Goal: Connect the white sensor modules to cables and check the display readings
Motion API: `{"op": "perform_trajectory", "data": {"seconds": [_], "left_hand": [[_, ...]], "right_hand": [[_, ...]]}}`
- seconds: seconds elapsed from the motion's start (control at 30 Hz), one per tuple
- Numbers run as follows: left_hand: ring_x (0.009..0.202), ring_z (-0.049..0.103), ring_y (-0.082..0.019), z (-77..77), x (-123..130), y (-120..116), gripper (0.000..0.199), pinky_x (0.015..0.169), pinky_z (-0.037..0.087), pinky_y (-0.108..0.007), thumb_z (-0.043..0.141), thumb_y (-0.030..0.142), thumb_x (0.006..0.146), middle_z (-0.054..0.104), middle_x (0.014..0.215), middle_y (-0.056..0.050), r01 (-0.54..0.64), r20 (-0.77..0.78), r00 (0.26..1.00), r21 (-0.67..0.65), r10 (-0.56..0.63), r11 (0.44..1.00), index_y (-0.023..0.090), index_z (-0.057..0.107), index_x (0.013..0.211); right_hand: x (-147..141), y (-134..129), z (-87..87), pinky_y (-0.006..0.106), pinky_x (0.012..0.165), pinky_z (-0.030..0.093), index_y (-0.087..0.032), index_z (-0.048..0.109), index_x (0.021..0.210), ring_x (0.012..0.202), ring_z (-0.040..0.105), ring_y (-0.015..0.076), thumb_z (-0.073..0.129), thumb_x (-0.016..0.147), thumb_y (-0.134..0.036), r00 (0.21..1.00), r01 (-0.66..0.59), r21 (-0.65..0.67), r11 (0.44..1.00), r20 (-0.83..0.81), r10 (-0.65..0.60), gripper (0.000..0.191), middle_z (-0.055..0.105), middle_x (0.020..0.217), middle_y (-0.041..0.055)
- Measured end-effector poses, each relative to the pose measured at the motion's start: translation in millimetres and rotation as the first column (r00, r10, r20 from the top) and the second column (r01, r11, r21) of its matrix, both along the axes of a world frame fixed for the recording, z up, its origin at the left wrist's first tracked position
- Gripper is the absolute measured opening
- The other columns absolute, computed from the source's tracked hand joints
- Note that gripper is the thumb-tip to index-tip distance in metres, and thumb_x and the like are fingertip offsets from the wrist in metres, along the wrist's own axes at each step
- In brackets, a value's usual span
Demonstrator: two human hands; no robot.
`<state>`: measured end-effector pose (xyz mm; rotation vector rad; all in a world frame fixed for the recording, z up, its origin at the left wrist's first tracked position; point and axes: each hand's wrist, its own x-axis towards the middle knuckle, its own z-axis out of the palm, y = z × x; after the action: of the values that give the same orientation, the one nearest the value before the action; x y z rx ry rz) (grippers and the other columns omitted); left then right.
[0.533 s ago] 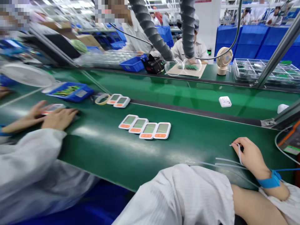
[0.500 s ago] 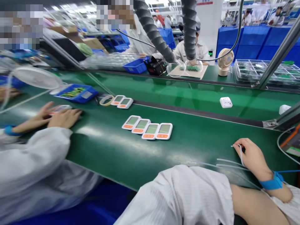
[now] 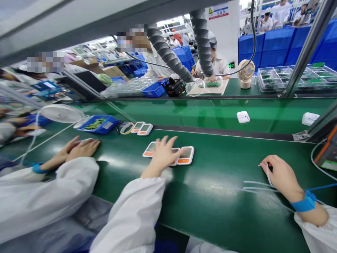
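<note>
My left hand (image 3: 163, 154), fingers spread, is over the row of white-and-orange devices with grey screens. It covers the middle ones; the right-hand device (image 3: 185, 155) and the left end of the row show beside it. Whether the palm touches them cannot be made out. On the right, my right hand (image 3: 280, 173), with a blue wrist strap (image 3: 305, 201), pinches a thin white strip (image 3: 268, 174). More pale strips (image 3: 259, 189) lie on the green table just left of that hand.
Two more devices (image 3: 145, 129) and a tape roll (image 3: 126, 128) lie beside a blue tray (image 3: 110, 124). A co-worker's hands (image 3: 83, 149) are at the left. White square pieces (image 3: 243, 117) sit on the green belt (image 3: 210, 110) beyond the dark rail.
My left hand has come into view from the lower right and reached over the device row. My right hand keeps its pinch on the strip. The camera view has shifted.
</note>
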<state>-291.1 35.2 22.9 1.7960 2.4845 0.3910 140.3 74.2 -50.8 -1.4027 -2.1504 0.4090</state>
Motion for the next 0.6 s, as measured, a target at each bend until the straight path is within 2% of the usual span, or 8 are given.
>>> {"op": "perform_trajectory", "data": {"seconds": [0.07, 0.13, 0.2, 0.27, 0.33, 0.47, 0.6], "left_hand": [[0.145, 0.023, -0.05, -13.5, -36, -10, 0.074, 0.108, 0.026, -0.072, 0.051, 0.056, 0.087, 0.036, 0.155, -0.025, -0.293, 0.016, 0.955, -0.123, 0.297, 0.948, 0.012, 0.044, 0.146], [0.147, 0.017, -0.052, -29.6, -53, -19, 0.078, 0.106, 0.027, -0.072, 0.044, 0.058, 0.09, 0.026, 0.16, -0.028, -0.359, 0.018, 0.93, -0.171, 0.367, 0.918, 0.011, 0.035, 0.152], [0.15, 0.008, -0.052, -43.1, -54, -23, 0.085, 0.109, 0.026, -0.071, 0.041, 0.064, 0.09, 0.014, 0.164, -0.027, -0.384, 0.025, 0.917, -0.222, 0.398, 0.896, 0.014, 0.026, 0.158], [0.15, 0.002, -0.053, -50.3, -41, -21, 0.095, 0.111, 0.024, -0.07, 0.042, 0.072, 0.085, 0.008, 0.166, -0.025, -0.386, 0.017, 0.915, -0.249, 0.403, 0.888, 0.018, 0.02, 0.16], [0.15, 0.001, -0.054, -50.8, -21, -15, 0.104, 0.112, 0.023, -0.07, 0.044, 0.08, 0.08, 0.006, 0.166, -0.025, -0.387, 0.001, 0.916, -0.261, 0.401, 0.884, 0.021, 0.017, 0.161], [0.15, 0.004, -0.054, -40.1, 26, 3, 0.108, 0.113, 0.02, -0.07, 0.045, 0.084, 0.077, 0.008, 0.165, -0.025, -0.367, -0.013, 0.925, -0.28, 0.379, 0.887, 0.022, 0.018, 0.161], [0.149, 0.006, -0.055, -28.2, 72, 20, 0.105, 0.112, 0.013, -0.075, 0.047, 0.082, 0.079, 0.01, 0.165, -0.027, -0.293, -0.009, 0.953, -0.281, 0.303, 0.914, 0.02, 0.022, 0.16]], "right_hand": [[-1, 0, -0.3, 0.032, 0.068, 0.039, -0.021, 0.066, 0.082, 0.082, 0.058, 0.0198, 0.045, 0.095, -0.039, 1.0, 0.007, 0.004, 1.0, 0.008, -0.007, 0.031, 0.063, 0.09, 0.0042], [-2, -1, -0.5, 0.031, 0.068, 0.039, -0.021, 0.066, 0.082, 0.082, 0.058, 0.0193, 0.047, 0.095, -0.037, 1.0, 0.015, 0.005, 1.0, 0.017, -0.015, 0.029, 0.063, 0.09, 0.0036], [-3, -1, 0.0, 0.03, 0.068, 0.038, -0.021, 0.066, 0.082, 0.082, 0.059, 0.0191, 0.048, 0.095, -0.035, 0.999, 0.023, 0.004, 1.0, 0.025, -0.023, 0.026, 0.064, 0.091, 0.0033], [-4, -1, 1.4, 0.03, 0.069, 0.039, -0.02, 0.066, 0.083, 0.083, 0.059, 0.0191, 0.05, 0.094, -0.033, 0.999, 0.028, 0.003, 1.0, 0.032, -0.028, 0.024, 0.064, 0.091, 0.0034], [-5, -1, 3.4, 0.03, 0.071, 0.039, -0.02, 0.066, 0.082, 0.084, 0.059, 0.0192, 0.051, 0.094, -0.032, 0.999, 0.025, -0.001, 1.0, 0.033, -0.025, 0.023, 0.064, 0.09, 0.0037], [-3, 1, 6.3, 0.029, 0.072, 0.04, -0.02, 0.067, 0.083, 0.084, 0.06, 0.0195, 0.051, 0.096, -0.033, 1.0, -0.01, -0.025, 1.0, 0.004, 0.01, 0.024, 0.065, 0.087, 0.0042], [1, 0, 7.1, 0.029, 0.062, 0.038, -0.02, 0.067, 0.089, 0.067, 0.058, 0.0179, 0.05, 0.098, -0.04, 0.997, -0.036, -0.115, 0.993, -0.079, 0.027, 0.028, 0.063, 0.073, 0.002]]}}
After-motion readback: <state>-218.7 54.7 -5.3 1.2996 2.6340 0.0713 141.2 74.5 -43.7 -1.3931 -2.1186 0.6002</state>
